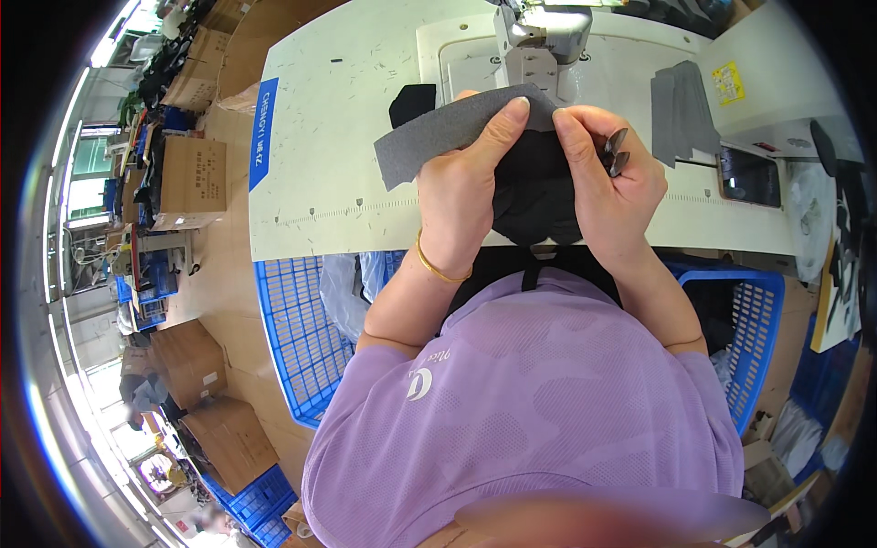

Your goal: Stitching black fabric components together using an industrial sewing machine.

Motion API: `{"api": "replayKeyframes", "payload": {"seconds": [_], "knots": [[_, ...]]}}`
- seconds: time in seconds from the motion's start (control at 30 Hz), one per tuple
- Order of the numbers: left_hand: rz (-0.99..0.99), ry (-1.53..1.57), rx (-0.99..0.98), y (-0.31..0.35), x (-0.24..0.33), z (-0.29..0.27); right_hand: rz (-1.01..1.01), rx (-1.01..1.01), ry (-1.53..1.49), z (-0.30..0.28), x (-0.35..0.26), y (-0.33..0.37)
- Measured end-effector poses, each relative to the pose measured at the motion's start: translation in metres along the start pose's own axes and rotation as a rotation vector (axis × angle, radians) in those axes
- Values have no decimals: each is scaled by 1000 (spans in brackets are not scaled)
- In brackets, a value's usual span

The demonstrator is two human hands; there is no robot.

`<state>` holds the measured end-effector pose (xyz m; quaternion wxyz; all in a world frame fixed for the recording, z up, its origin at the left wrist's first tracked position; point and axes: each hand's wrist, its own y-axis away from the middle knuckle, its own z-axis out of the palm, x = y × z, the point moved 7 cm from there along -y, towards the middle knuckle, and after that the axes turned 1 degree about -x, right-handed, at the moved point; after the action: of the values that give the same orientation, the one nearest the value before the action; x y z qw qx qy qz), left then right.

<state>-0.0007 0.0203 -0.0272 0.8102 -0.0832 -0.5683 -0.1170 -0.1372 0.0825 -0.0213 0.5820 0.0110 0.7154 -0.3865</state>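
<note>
Above the front of the pale sewing table, a grey fabric strip [429, 142] is stretched between my two hands. My left hand [457, 196] is closed on it, thumb on top, with the strip's free end jutting out to the left. My right hand [621, 201] pinches the strip's other end between thumb and forefinger. Dark thread snips [615, 153] are tucked in the fingers of that same hand. Bunched black fabric [534, 187] hangs between my hands and partly hides where the pieces meet. Behind them stands the sewing machine head [539, 41]; its needle area is partly covered.
A small black fabric piece [413, 103] lies left of the machine. Stacked grey strips [681, 114] rest on the right, near a phone-like dark screen [751, 176]. Blue plastic baskets [292, 333] flank my body below the table edge. Cardboard boxes [190, 175] stand on the left.
</note>
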Motion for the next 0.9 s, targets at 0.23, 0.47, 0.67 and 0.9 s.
{"api": "replayKeyframes", "payload": {"seconds": [0.23, 0.47, 0.67, 0.9], "knots": [[-9, 72, 26, 2, -2, 0, 56, -17, -13, 1, 1, -3], [15, 66, 8, 0, -3, 0, -20, -42, 13, 1, -4, -4], [-20, 218, 110, 5, -7, -1, -3, -40, 40, 2, -4, -7], [-1, 138, 133, 5, -14, -3, -28, -32, 45, 4, -6, -9]]}}
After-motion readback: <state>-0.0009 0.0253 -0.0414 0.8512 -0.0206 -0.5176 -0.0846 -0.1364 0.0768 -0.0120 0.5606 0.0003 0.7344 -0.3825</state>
